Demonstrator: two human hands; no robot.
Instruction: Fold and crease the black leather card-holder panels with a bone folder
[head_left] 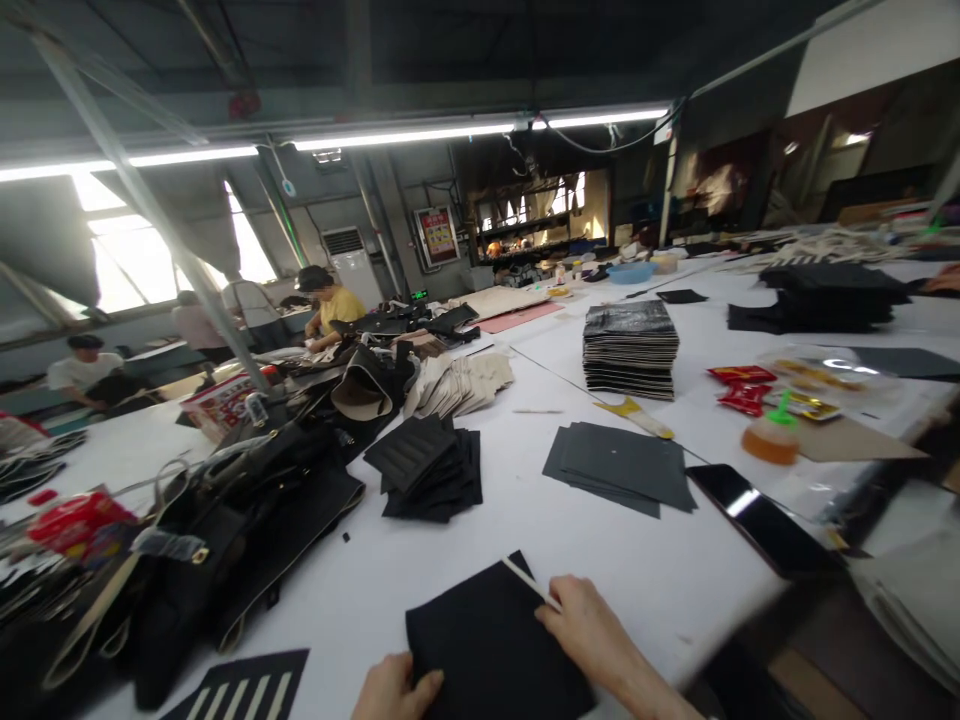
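A square black sheet (487,640) lies on the white table in front of me, at the bottom middle of the head view. My left hand (397,688) grips its left edge, thumb on top, the other fingers partly hidden. Over the sheet's right edge, my right hand (581,615) pinches a thin white strip (531,582), whose far end meets the sheet's top corner. At the bottom left, another black piece (247,685) carries several pale parallel strips. Beyond the sheet sits a fanned pile of black pieces (431,468), the top one with ridged bars.
Dark grey sheets (619,468), a phone (761,515), a yellow-handled tool (636,415) and a bottle of amber liquid (772,435) lie to the right. A tall stack (630,350) stands behind. Black bags (247,540) heap up at left. Co-workers (337,305) sit farther back.
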